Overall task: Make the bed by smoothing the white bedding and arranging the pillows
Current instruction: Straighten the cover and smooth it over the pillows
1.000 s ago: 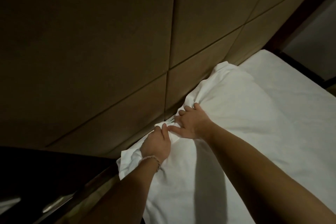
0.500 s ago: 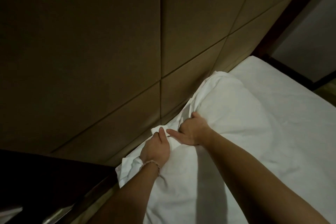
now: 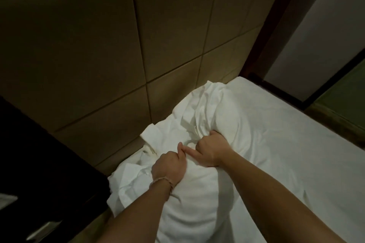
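Against headboard [image 3: 110, 49], both hands [image 3: 189, 158] gripping pillow [image 3: 197, 199]

Looked like a bedroom, probably a hotel room tbh. There was a bed [image 3: 296, 144] made up in plain white bedding [image 3: 266, 134], pushed against a tall padded headboard [image 3: 98, 45] in big tan panels. A dark bedside cabinet [image 3: 39, 154] sat at the near left, and dark wood trim [image 3: 276, 25] ran up the far right.

Pillow [image 3: 197, 193] on bed [image 3: 296, 154], headboard [image 3: 118, 55] behind, nightstand [image 3: 39, 163] left
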